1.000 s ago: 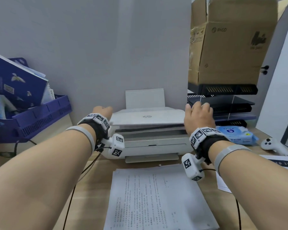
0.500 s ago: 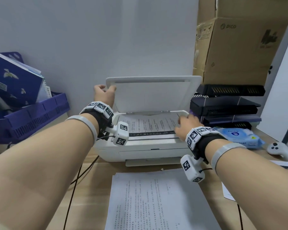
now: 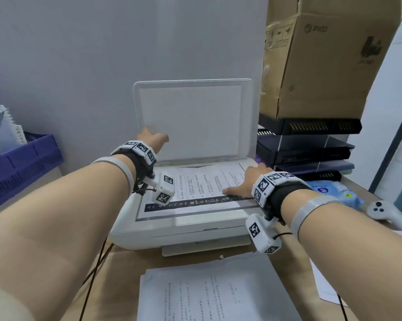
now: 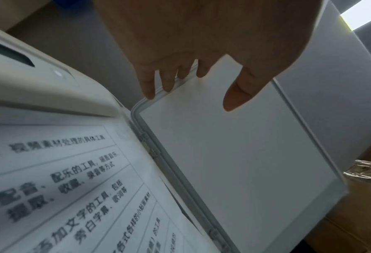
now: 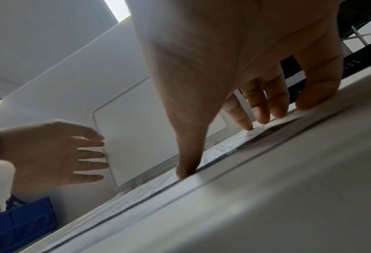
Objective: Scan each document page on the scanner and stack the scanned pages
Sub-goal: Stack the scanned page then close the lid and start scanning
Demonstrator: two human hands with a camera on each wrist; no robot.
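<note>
The white scanner [image 3: 183, 230] sits mid-desk with its lid [image 3: 193, 121] raised upright. A printed page [image 3: 202, 184] lies text up on the glass. My left hand [image 3: 152, 137] is at the lid's left edge, and its straight fingers [image 4: 150, 89] touch the rim of the lid [image 4: 234, 154]. My right hand [image 3: 241, 181] lies spread on the right part of the page, with thumb and fingertips [image 5: 264, 111] pressing on the page [image 5: 219, 150]. A stack of printed pages [image 3: 209, 290] lies on the desk in front of the scanner.
A blue crate [image 3: 21, 163] with books stands at the left. Right of the scanner, a cardboard box [image 3: 329, 61] sits on black paper trays [image 3: 306, 147]. A wipes pack [image 3: 329, 193], a white controller [image 3: 385, 212] and a loose sheet [image 3: 322, 288] lie at the right. Cables [image 3: 95, 262] hang off the left wrist.
The lid went from closed to fully upright, lifted at its left edge by my left hand. My right hand left the lid's right side and came down onto the page.
</note>
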